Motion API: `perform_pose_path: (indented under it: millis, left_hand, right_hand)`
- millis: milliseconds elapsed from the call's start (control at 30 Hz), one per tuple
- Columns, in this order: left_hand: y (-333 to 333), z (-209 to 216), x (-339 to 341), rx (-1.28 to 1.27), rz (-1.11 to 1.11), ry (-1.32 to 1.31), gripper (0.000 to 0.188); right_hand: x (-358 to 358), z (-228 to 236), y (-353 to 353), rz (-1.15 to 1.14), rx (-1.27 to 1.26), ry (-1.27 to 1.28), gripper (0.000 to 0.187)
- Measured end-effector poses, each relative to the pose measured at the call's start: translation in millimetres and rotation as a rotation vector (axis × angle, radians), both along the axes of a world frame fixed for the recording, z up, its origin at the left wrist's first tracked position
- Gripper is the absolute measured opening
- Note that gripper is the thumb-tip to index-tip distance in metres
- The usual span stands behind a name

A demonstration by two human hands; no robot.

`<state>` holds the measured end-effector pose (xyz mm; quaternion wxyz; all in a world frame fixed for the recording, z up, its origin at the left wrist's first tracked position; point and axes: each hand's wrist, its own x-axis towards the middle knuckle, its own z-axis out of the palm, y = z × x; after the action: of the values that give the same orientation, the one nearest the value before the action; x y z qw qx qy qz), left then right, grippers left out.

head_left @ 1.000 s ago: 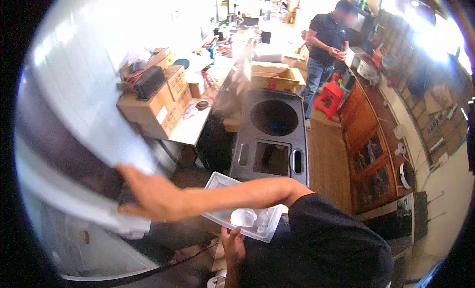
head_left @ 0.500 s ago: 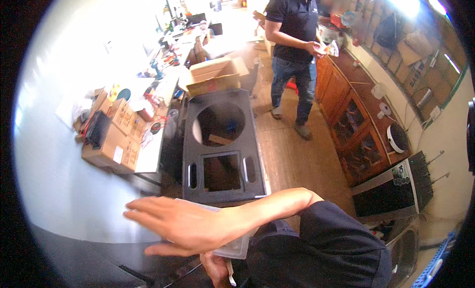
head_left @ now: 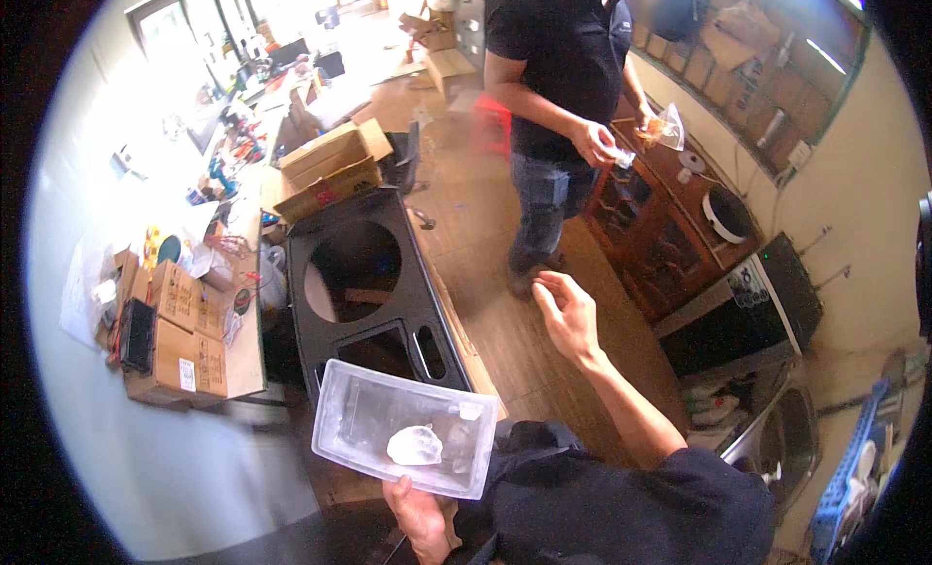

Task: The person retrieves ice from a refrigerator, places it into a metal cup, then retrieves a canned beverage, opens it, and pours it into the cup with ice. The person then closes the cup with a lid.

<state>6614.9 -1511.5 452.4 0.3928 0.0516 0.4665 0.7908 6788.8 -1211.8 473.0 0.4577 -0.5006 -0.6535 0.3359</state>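
Observation:
My left hand (head_left: 419, 515) grips the near edge of a clear, frosted rectangular plastic container (head_left: 345, 439), its thumb over the rim. The container is tilted toward me. Inside it lies a white lump (head_left: 415, 446) with a smooth, rounded outline; what it is made of I cannot make out. My right hand (head_left: 568, 317) is raised to the right of the container, its fingers loosely bent with nothing visible in them. Beyond it stands another person (head_left: 558, 60) in a dark shirt and jeans, holding a small clear bag (head_left: 665, 128) with something orange in it.
Below the container stands a black speaker cabinet (head_left: 398, 308) with a round opening. An open cardboard box (head_left: 335, 167) sits at its far end. Closed cartons (head_left: 175, 342) rest on the left workbench. At right are a wooden cabinet (head_left: 670, 240), a sink (head_left: 791, 429) and a blue rack (head_left: 849, 478).
My right hand has moved from over the container up and to the right, uncovering its inside. The other person has come closer. The view has turned to the right.

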Motion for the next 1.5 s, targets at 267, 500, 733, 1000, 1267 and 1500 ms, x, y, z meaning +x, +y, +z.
perform_pose_path:
  millis: [267,500,733,1000,1267,1500]
  left_hand:
    - [29.3,-7.6,-8.5,-0.007,-0.209,-0.053,0.081]
    - [65.3,-5.2,-8.7,-0.045,-0.303,-0.119,0.08]
    - [120.2,17.3,17.0,0.002,-0.286,-0.098,0.086]
    - [123.5,9.0,0.4,0.089,-0.365,-0.154,0.085]
    - [117.3,1.9,1.6,0.066,-0.395,-0.083,0.08]
    - [112.9,4.9,4.7,0.039,-0.346,-0.032,0.08]
  right_hand:
    - [145.5,-193.6,-81.2,-0.162,-0.598,-0.831,0.048]
    - [236.7,-293.5,-185.4,-0.337,-1.025,-0.899,0.049]
    - [269.7,-330.4,-212.6,-0.068,-1.041,-0.9,0.042]
    - [249.8,-316.7,-228.8,-0.262,-1.016,-0.745,0.043]
    - [256.5,-333.6,-265.2,-0.358,-1.006,-0.678,0.043]
    - [265.7,-406.1,-327.2,-0.376,-0.878,-0.673,0.044]
